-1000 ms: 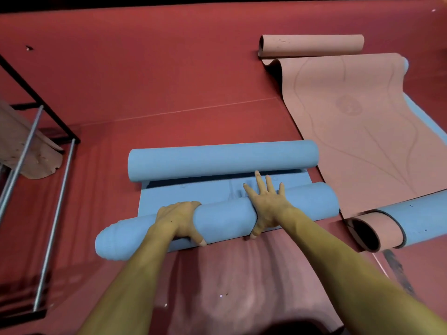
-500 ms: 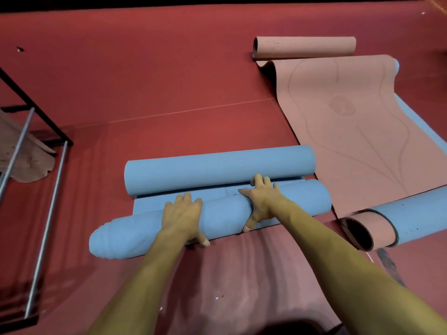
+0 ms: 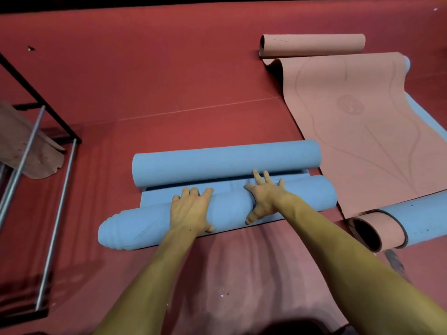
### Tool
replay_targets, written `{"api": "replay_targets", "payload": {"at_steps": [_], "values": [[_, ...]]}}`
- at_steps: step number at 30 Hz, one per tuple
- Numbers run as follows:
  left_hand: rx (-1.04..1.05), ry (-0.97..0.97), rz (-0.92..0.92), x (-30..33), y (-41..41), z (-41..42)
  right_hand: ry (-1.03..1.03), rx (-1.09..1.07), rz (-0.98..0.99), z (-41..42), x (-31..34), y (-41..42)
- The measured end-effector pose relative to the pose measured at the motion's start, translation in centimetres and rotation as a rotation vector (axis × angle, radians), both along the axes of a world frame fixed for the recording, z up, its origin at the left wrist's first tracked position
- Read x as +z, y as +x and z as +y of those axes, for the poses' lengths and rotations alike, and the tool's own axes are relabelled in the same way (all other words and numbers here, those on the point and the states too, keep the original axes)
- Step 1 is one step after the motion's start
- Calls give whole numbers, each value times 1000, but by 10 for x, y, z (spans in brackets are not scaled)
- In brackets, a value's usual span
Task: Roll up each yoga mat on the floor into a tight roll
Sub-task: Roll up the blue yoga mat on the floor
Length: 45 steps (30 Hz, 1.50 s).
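On red floor (image 3: 169, 81), both hands flat atop unlabelled blue mat (image 3: 229, 209)

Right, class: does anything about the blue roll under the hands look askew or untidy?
Yes. The near blue roll is uneven: its left end telescopes out in stepped rings, so the layers are not aligned. Both the left hand and right hand press on it.

The blue yoga mat (image 3: 229, 163) shows a matt, foam-like surface, smooth apart from stepped ridges at its rolled end. The pink mat (image 3: 362, 122) is matt with faint printed lines. The rack (image 3: 55, 189) combines dull grey metal rods with black bars on a matt red floor (image 3: 145, 81).
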<state>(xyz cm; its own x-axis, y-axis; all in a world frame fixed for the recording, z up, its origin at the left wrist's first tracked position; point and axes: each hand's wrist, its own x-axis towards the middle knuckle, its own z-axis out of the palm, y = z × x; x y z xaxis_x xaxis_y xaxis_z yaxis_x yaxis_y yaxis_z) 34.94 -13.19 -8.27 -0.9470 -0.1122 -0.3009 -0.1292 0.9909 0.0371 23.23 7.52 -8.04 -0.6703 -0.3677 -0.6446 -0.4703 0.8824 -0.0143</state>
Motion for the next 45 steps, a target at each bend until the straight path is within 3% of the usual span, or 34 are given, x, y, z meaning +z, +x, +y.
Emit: {"api": "replay_targets", "payload": {"at_steps": [9, 15, 19, 26, 36, 45], "values": [[32, -15, -17, -6, -4, 10, -41, 0, 141, 1, -18, 7], [65, 82, 60, -6, -6, 3, -204, -15, 217, 10, -19, 12], [114, 158, 83, -9, -5, 2, -194, -31, 238, 8, -12, 14], [112, 98, 156, -12, 0, 1, -51, 0, 214, -3, -19, 8], [116, 20, 115, -27, 0, 8, -259, 13, 398, 9, -29, 12], [44, -3, 146, -20, -7, -4, -139, 58, 455, 1, -31, 17]]}}
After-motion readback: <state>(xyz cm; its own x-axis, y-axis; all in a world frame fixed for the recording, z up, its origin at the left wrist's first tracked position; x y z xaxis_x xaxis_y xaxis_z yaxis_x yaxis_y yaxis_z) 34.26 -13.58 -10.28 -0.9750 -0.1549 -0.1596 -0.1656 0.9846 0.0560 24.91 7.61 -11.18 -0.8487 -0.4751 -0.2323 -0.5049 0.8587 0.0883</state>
